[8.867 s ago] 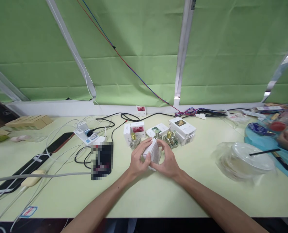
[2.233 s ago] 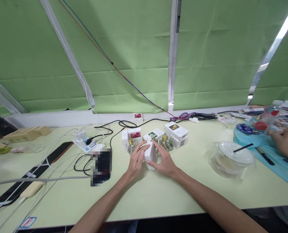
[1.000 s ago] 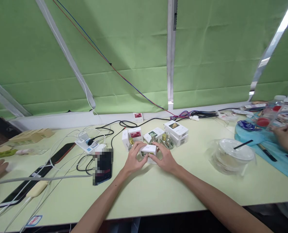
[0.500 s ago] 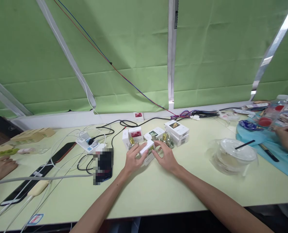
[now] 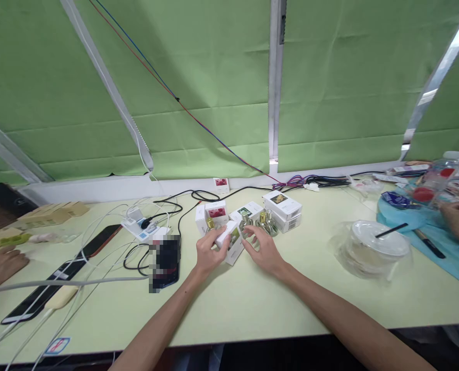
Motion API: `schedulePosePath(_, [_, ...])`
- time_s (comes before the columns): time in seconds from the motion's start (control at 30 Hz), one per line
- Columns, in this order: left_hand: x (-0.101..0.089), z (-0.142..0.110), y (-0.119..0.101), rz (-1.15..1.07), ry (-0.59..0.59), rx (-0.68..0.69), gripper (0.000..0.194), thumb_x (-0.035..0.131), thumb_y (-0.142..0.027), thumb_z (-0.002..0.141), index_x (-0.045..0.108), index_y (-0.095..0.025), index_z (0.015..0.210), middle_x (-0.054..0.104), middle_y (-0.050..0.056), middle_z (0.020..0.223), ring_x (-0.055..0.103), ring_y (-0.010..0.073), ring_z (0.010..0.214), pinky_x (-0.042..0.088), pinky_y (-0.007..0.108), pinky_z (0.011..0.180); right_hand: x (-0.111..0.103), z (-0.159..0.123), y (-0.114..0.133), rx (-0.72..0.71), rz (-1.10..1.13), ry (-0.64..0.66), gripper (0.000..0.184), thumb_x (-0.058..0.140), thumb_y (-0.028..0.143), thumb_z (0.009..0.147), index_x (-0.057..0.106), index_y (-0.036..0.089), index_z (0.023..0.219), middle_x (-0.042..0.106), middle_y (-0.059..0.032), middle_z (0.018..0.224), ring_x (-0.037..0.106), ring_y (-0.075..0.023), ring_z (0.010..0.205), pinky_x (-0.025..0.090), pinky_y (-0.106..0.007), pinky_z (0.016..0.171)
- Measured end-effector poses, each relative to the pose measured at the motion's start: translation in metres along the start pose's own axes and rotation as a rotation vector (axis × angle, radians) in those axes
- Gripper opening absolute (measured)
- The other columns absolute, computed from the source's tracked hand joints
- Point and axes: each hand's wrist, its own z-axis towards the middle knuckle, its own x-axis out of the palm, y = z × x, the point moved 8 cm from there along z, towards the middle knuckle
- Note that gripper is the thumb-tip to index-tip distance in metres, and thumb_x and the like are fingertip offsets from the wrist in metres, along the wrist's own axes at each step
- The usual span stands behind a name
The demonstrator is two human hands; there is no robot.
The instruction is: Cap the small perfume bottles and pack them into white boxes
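My left hand [image 5: 211,251] grips a small white box [image 5: 234,248] with a green picture on its side, tilted low over the table. My right hand [image 5: 265,251] is just right of the box, thumb and fingers apart and curved; whether the thumb tip touches the box is hard to tell. Behind the hands stand several small glass bottles [image 5: 268,224] with gold or clear caps. A white box with a red flower picture [image 5: 217,212] stands behind my left hand, and a white box with a green picture [image 5: 248,210] lies behind the bottles.
Stacked white boxes [image 5: 283,206] are behind my right hand. To the left lie a phone [image 5: 167,263], a power strip [image 5: 146,232] and loose cables. A lidded plastic tub [image 5: 379,245] in a bag is at right. Other people's hands [image 5: 3,265] show at both sides.
The white box has turned in my left hand, so its picture side now shows more. My right hand has drawn slightly away from the box's top.
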Motion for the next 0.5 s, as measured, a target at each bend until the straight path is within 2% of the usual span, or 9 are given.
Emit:
schedulePosePath(0.27, [0.0025,-0.0014,0.0006,-0.045,0.021,0.021,0.017,0.067,-0.023,0.087,0.074,-0.013,0.100,0.080,0.011,0.093,0.072,0.0182,0.070,0.054,0.026,0.060,0.0022,-0.0010,-0.0045,0.017,-0.005,0.011,0.032,0.055,0.030,0.097,0.059,0.018,0.126,0.070,-0.0119,0.112,0.066,-0.0223,0.094,0.058,-0.034,0.074])
schedulePosePath(0.43, [0.0060,-0.0002,0.0008,-0.109,0.124,0.026,0.021,0.066,-0.026,0.087,0.075,-0.015,0.103,0.078,0.008,0.083,0.069,0.0169,0.065,0.054,0.027,0.059,-0.0007,-0.0005,-0.0045,0.037,0.007,-0.010,0.037,0.054,0.031,0.097,0.057,0.017,0.132,0.069,-0.0132,0.116,0.067,-0.0216,0.091,0.058,-0.034,0.073])
schedulePosePath(0.5, [0.0060,0.0016,0.0033,-0.132,0.172,0.013,0.022,0.065,-0.026,0.089,0.075,-0.015,0.105,0.079,0.009,0.087,0.070,0.0172,0.067,0.053,0.026,0.057,-0.0002,-0.0007,-0.0048,0.052,0.017,0.003,0.041,0.053,0.032,0.098,0.055,0.017,0.136,0.068,-0.0139,0.119,0.067,-0.0203,0.085,0.058,-0.034,0.072])
